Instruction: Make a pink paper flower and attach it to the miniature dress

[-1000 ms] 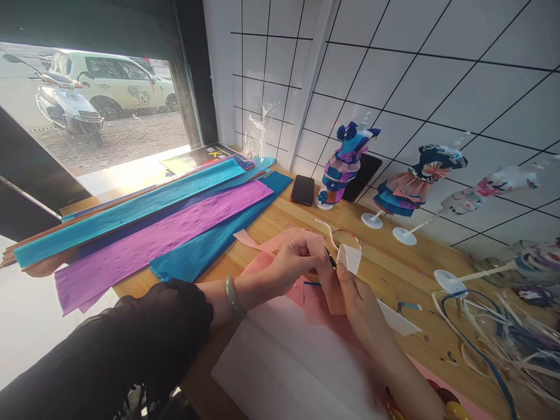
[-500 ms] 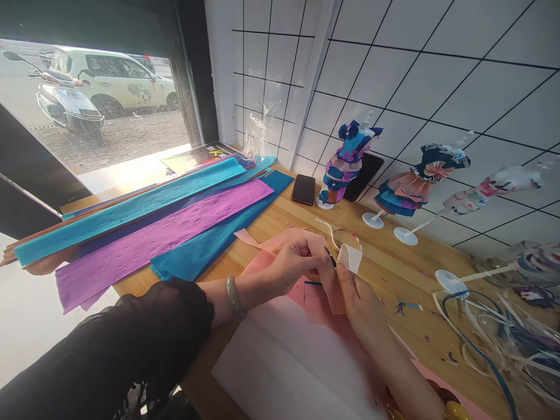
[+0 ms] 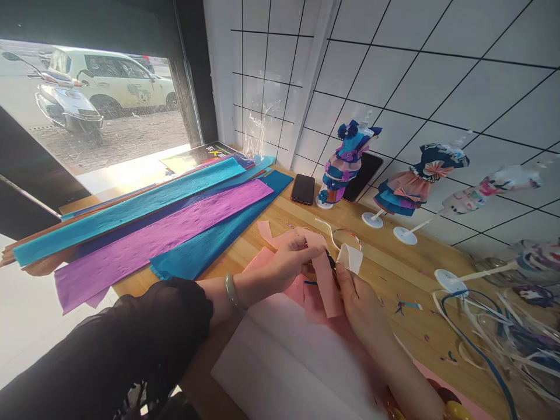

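Over the wooden table (image 3: 385, 256), my left hand (image 3: 291, 262) pinches a strip of pink crepe paper (image 3: 326, 280) that hangs down between both hands. My right hand (image 3: 356, 297) is closed round a small dark-tipped tool (image 3: 331, 261) whose tip touches the strip, with a white folded piece (image 3: 350, 256) just above its fingers. More pink paper (image 3: 266, 230) lies under and behind the hands. A green bangle (image 3: 231, 296) sits on my left wrist, below a black sleeve (image 3: 131, 344).
Long teal (image 3: 131, 207) and purple crepe sheets (image 3: 166, 233) lie at the left. A dark phone (image 3: 303, 189) and three small dress mannequins (image 3: 345, 160) (image 3: 413, 181) (image 3: 485, 189) stand along the tiled wall. A white sheet (image 3: 284, 367) lies near me; tangled ribbon strips (image 3: 494, 338) at right.
The pink strip has been folded over and now hangs lower between my hands; its far end has lifted off the table. Both hands stay in about the same place.
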A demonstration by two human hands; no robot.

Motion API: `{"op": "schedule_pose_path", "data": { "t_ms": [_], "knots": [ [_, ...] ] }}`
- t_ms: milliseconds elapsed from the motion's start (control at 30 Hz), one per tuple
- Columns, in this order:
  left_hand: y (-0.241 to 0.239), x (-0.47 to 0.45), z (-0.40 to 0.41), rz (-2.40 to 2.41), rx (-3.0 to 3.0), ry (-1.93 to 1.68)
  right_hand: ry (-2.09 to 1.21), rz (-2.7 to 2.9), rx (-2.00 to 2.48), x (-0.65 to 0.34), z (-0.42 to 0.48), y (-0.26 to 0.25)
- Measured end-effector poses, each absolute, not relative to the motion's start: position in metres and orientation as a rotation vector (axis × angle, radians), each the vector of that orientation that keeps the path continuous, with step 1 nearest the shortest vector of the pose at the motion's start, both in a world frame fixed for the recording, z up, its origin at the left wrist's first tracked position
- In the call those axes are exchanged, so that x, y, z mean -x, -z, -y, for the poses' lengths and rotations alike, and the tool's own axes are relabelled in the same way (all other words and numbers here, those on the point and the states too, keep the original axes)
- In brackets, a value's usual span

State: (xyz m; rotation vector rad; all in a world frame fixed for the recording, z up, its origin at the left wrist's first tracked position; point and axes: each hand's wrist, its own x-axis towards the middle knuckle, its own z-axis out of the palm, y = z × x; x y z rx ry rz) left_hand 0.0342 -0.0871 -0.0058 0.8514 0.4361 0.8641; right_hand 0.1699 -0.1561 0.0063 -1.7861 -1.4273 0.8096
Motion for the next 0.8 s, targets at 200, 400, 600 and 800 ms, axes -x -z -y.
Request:
{"op": "schedule_pose_path", "data": {
  "t_ms": [200, 400, 600, 800],
  "knots": [
    [0.0094, -0.0317, 0.0812, -0.423, -0.686, -0.909, -0.91, 1.422, 1.737, -0.1701, 0.1574, -0.0037],
    [0.0102, -0.0334, 0.0772, -0.45, -0.782, -0.865, -0.96, 1.377, 1.67, -0.1724, 0.1555, 0.0028],
    [0.0079, -0.0352, 0.0788, -0.422, -0.852, -0.873, -0.927, 1.322, 1.609, -0.1715, 0.1554, 0.0029],
    [0.0057, -0.037, 0.0836, -0.387, -0.966, -0.908, -0.991, 1.337, 1.566, -0.1683, 0.1561, -0.0019]
  ]
}}
